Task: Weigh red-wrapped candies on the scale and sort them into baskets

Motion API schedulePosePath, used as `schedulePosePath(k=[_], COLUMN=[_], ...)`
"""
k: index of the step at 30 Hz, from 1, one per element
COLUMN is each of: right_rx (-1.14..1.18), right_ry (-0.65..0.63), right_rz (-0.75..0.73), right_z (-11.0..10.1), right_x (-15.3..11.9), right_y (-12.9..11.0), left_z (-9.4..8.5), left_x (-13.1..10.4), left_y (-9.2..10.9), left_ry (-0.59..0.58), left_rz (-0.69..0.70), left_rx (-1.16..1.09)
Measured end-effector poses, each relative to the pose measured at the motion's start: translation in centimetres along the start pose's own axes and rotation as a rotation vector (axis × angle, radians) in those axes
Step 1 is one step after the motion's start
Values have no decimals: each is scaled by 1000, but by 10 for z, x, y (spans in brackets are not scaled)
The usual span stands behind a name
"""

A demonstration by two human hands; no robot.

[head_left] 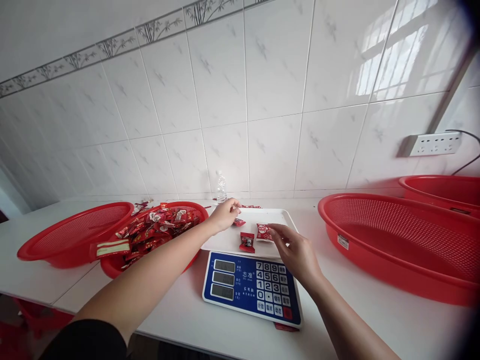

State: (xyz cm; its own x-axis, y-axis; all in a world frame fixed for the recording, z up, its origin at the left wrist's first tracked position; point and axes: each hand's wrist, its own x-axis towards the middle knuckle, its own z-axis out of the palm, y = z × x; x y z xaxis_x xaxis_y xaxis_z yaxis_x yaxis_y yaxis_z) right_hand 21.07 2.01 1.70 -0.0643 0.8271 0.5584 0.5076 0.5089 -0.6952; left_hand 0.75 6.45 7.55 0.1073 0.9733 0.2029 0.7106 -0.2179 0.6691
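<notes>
A white scale tray [217, 242] sits behind the blue keypad of a digital scale [247, 290]. My right hand [296, 247] pinches the right edge of a red and white candy packet [263, 232] at the tray. Left of it, a darker red candy packet [247, 242] lies on the tray, untouched. My left hand [224, 216] hovers over the tray's left side, its fingers curled but thumb and fingertips apart. Just under those fingers is another small red packet [239, 221], partly hidden; whether they touch is unclear.
A red basket [195, 207] heaped with red packets [157, 225] stands left, beside another red basket [75, 230]. Large red baskets [393, 240] stand right. Behind the tray is a clear plastic bottle [221, 187]. A power strip [435, 144] hangs on the tiled wall.
</notes>
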Motion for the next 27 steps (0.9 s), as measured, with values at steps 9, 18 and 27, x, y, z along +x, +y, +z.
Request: schedulePosePath(k=[9,18,27], right_rx=[1,-8,-28], right_ry=[8,28,6], right_rz=[0,-5,9], right_z=[-1,-2,-3], right_x=[1,2,0], right_y=[1,1,1], left_z=[39,21,-90], left_x=[2,4,-26], left_y=[4,-4,-71], left_ry=[-312,-339,-362], left_rz=[69,47,-331], left_rx=[197,261,345])
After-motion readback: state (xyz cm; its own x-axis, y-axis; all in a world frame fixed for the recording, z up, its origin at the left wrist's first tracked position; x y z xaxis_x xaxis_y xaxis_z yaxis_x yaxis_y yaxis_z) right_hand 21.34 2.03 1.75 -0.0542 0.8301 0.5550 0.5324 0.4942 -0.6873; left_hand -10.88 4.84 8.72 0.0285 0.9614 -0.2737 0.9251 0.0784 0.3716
